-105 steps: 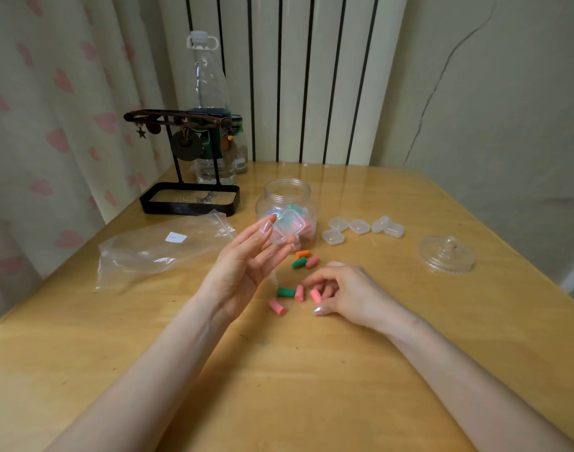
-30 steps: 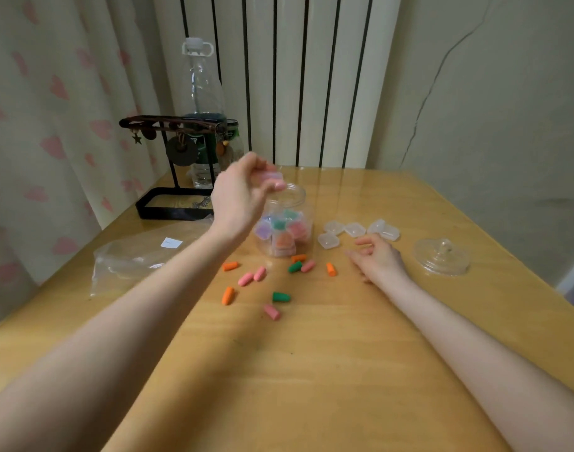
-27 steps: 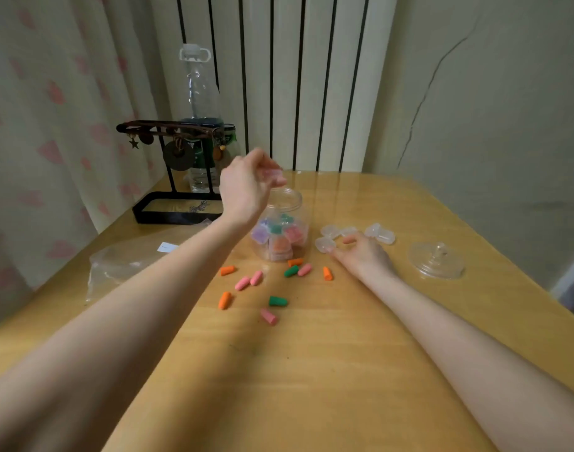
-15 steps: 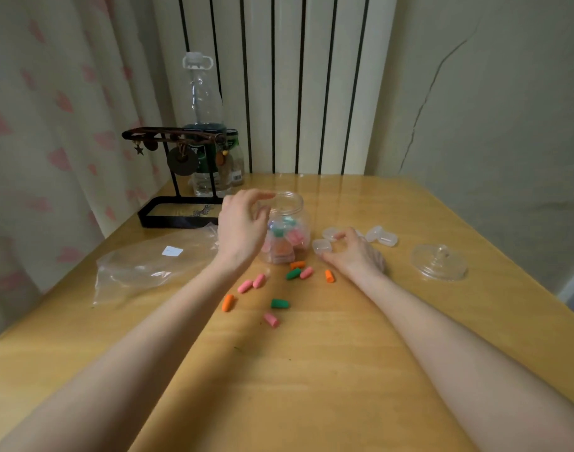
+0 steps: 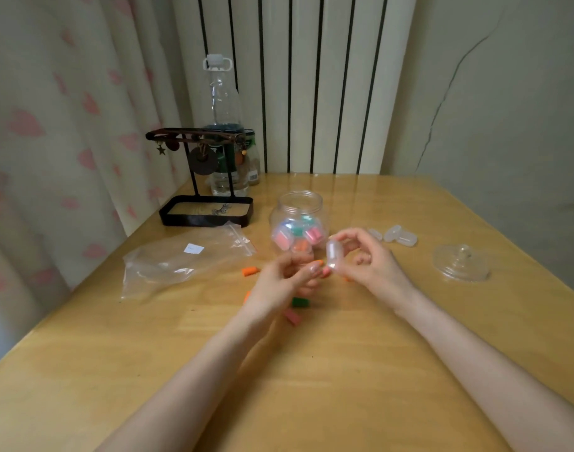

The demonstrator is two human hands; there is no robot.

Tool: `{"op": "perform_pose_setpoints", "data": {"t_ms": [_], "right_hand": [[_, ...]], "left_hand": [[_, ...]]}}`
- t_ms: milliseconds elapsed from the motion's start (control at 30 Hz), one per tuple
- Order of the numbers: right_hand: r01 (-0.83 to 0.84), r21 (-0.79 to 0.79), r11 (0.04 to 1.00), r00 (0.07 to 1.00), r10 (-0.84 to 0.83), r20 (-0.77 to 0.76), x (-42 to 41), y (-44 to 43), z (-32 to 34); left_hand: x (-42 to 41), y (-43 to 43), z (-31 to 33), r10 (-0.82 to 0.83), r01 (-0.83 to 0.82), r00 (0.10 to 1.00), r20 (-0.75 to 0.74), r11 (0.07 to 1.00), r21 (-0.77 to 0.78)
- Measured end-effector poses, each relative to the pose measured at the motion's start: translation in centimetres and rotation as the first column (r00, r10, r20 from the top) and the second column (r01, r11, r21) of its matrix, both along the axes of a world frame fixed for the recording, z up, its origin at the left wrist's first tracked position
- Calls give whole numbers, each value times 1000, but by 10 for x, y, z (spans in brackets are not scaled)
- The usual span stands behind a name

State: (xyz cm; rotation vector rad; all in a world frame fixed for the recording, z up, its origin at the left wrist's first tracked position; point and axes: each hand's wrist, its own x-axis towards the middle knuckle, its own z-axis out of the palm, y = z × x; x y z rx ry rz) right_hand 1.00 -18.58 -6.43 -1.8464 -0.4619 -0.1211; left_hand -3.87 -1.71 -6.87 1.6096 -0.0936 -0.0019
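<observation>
My right hand holds a small clear plastic case upright, just in front of an open clear jar. The jar contains several cases filled with pink, green and orange pieces. My left hand is raised beside it, fingertips at the case's lower end; whether they pinch it is unclear. Loose foam earplugs lie on the wooden table under and around my hands: an orange one, a green one and a pink one. Others are hidden by my hands.
Several empty clear cases lie right of the jar, and the jar's glass lid is further right. A clear zip bag lies at the left. Behind are a black jewellery stand and a clear bottle.
My left hand dropped a filled case at the jar mouth and came back toward me. My right hand picked an empty clear case from the group and lifted it in front of the jar.
</observation>
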Motion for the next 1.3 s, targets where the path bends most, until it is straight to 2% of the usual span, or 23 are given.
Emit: {"op": "perform_pose_setpoints", "data": {"t_ms": [67,200,267,367,533,667,733,800,867,967,1033,1067,1133,1233,1300], "right_hand": [[-81,-48,996,992,85,94,-24,2,-1],[49,-204,978,955,14,296,-32,-3,-2],[55,-218,974,937,25,349,-33,-7,1],[-5,-190,982,943,68,327,-36,-9,5],[11,-136,991,946,34,323,-45,-5,12],[-184,78,980,976,173,134,-47,-9,19],[-202,108,973,974,187,131,-47,-12,22],[-150,97,984,975,132,177,-47,-11,20],[-24,55,998,947,5,321,-48,-6,14],[289,-67,955,748,-182,639,-49,5,-3],[390,-67,918,689,-243,682,-50,11,-9],[383,-66,922,702,-244,669,-50,12,-10],[265,-37,964,800,-198,567,-48,11,-10],[89,134,987,965,-119,235,-43,6,-3],[33,204,978,999,-41,36,-41,2,1]], "left_hand": [[-1,1,3,-141,138,990,-18,984,-116],[-2,2,4,-269,266,963,25,928,-261],[-2,2,4,-359,346,933,26,872,-346],[-3,2,7,-448,414,894,24,803,-427],[-6,-1,9,-458,436,887,55,794,-424],[-6,1,11,-431,421,899,78,803,-422],[-6,2,12,-430,420,899,83,792,-442],[-5,1,10,-399,389,914,78,799,-459],[-5,-4,8,-326,316,943,63,823,-471],[-7,-13,5,-262,253,963,56,821,-512],[-8,-18,2,-243,218,970,31,801,-557],[-7,-18,1,-239,205,971,17,793,-574],[-5,-18,-2,-249,215,968,20,791,-573],[-4,-14,0,-257,238,966,39,816,-527],[-4,-12,3,-257,247,965,44,849,-467]]}}
